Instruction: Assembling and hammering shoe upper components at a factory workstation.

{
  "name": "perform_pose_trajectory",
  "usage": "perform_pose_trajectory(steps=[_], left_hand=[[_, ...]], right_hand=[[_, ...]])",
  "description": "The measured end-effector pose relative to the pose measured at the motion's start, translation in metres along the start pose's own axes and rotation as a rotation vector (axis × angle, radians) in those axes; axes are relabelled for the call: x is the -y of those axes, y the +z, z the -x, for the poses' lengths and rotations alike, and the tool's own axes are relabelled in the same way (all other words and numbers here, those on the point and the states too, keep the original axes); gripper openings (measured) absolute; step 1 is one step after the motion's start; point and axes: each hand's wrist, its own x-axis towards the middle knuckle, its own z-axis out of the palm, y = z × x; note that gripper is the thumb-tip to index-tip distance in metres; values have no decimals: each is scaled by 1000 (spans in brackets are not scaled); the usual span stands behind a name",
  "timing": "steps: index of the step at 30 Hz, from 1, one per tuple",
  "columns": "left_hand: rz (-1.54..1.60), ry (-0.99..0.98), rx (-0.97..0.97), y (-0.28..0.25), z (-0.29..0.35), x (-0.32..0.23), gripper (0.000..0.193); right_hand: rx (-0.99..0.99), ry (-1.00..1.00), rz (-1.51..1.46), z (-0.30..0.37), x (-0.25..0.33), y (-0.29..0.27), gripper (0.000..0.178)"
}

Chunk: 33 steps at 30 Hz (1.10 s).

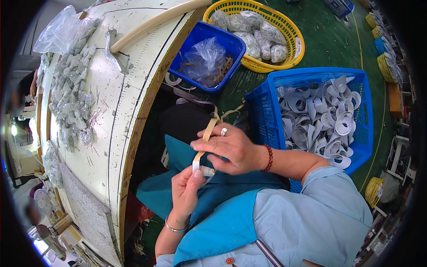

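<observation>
fingers [208,146] pinch tan strip [210,129], white band [196,166] (scuffed table [100,169], green floor [327,40])

Right of the white table [100,171], the right hand [235,149] hides part of a tan strip [209,129]; left of the table, a person [33,85] is too blurred for me to make out.

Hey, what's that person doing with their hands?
They're holding a thin tan strip over their lap. The right hand has it in its fingers, and the left hand pinches its pale lower end, next to a curled whitish bit. Beside them, a blue crate holds lots of white curls. A hammer lies on the table, and neither hand is touching it.
</observation>
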Motion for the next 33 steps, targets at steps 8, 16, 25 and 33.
perform_pose_trajectory(steps=[8,16,25,33], left_hand=[[-192,39,80,-5,-8,5,28],[-452,156,-14,-15,-14,8,27],[-210,77,-22,-42,18,9,30],[-157,72,-73,-46,22,19,26]], right_hand=[[19,-61,339,-6,-12,2,21],[-19,-78,338,-19,-19,11,7],[-429,539,-715,-68,-59,-54,23],[-419,205,-786,-142,-107,-88,22]])
